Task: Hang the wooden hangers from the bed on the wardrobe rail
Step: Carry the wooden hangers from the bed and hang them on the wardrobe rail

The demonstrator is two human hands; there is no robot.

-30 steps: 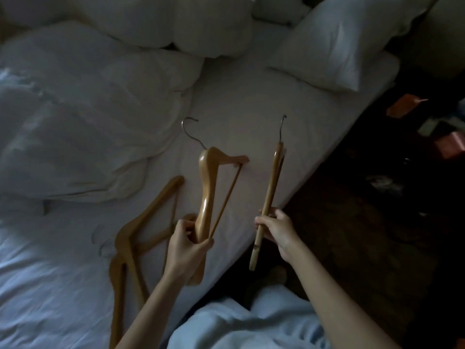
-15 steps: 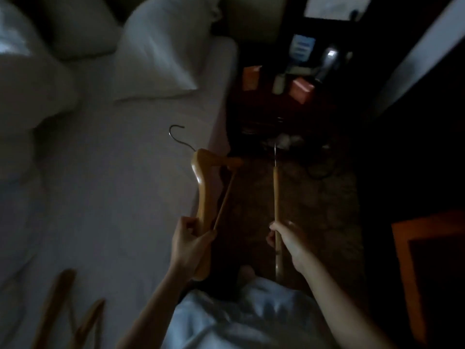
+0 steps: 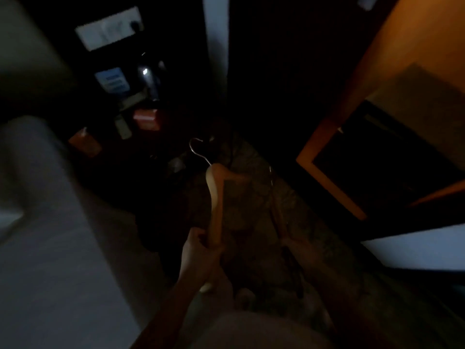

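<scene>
1. A pale bed point(image 3: 50, 248) fills the left of the dim, blurred view from the head camera, its edge running diagonally towards the bottom centre
2. An orange-brown wooden frame point(image 3: 327, 152) angles across the upper right around a dark opening; what is inside cannot be made out
3. Patterned carpet point(image 3: 251, 152) lies between the bed and the frame, directly beneath both hands
4. A dark bedside table point(image 3: 125, 152) stands beyond the bed, carrying a shiny kettle point(image 3: 148, 74), a blue card point(image 3: 112, 80) and an orange box point(image 3: 146, 119), with a white switch plate point(image 3: 108, 28) on the wall above
5. The first hanger point(image 3: 214, 197), light wood, is held in the air over the carpet, clear of the bed, its metal hook pointing up and away from the person
6. The second hanger point(image 3: 276, 210) is seen edge-on just to the right of the first, a thin dark line with its hook uppermost, also off the bed and above the carpet
7. The left hand point(image 3: 201, 250) grips the first hanger by its lower arm, fingers wrapped round the wood
8. The right hand point(image 3: 299, 248), barely lit, holds the lower part of the second hanger; the two hands are apart, side by side, one hanger each
</scene>
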